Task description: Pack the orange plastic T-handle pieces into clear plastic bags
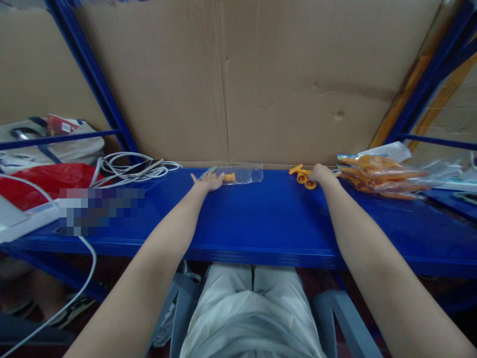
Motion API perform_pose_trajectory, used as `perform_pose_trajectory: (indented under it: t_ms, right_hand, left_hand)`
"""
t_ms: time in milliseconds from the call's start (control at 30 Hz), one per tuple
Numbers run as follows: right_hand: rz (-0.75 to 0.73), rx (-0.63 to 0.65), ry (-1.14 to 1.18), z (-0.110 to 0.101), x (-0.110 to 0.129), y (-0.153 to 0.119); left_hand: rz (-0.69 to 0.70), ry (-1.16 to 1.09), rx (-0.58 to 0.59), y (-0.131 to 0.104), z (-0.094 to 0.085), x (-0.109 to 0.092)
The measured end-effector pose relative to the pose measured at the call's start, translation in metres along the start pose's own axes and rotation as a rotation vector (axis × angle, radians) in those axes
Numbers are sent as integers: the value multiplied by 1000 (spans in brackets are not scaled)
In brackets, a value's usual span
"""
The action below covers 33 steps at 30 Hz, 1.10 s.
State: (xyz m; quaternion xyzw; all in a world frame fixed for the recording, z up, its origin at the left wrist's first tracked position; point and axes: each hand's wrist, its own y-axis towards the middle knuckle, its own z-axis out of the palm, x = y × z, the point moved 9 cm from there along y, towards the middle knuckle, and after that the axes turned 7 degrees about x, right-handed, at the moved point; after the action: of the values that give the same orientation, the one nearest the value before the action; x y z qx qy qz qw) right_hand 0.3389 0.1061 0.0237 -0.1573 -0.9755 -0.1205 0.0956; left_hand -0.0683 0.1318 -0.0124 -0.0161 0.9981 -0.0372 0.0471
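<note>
My left hand [209,182] rests at the back of the blue tabletop with its fingers spread. It lies over the left part of a clear plastic bag [250,174]. A short orange cylindrical piece [230,177] shows beside its thumb, at the bag; whether it is inside the bag I cannot tell. To the right, my right hand [323,174] is closed around an orange plastic piece with round wheel-like parts [303,178]. The fingertips there are partly hidden. Right beside that hand lies a pile of orange plastic parts in clear bags [376,174].
A cardboard panel [261,84] stands behind the blue table [261,219], between blue metal posts. At the left are coiled white cables [126,169], a red bag [48,184] and a pale cloth bag [74,149]. A white cable hangs over the front edge.
</note>
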Motion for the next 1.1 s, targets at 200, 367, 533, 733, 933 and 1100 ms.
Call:
perform_pose_trajectory:
  t_ms: [200, 367, 533, 733, 933, 1100]
  right_hand:
    - [115, -64, 15, -34, 14, -27]
    - [-266, -64, 220, -46, 61, -29]
    - [-511, 189, 286, -26, 98, -44]
    - [-526, 340, 342, -9, 112, -58]
    - [-498, 232, 310, 7, 128, -54]
    - [-380, 162, 430, 21, 133, -56]
  left_hand:
    - [34, -6, 49, -5, -1, -3]
    - [41, -7, 93, -12, -3, -6]
    - [56, 0, 127, -14, -2, -8]
    - [85, 47, 160, -13, 2, -14]
    - [169, 50, 152, -5, 4, -25]
    - [235, 0, 209, 0, 12, -33]
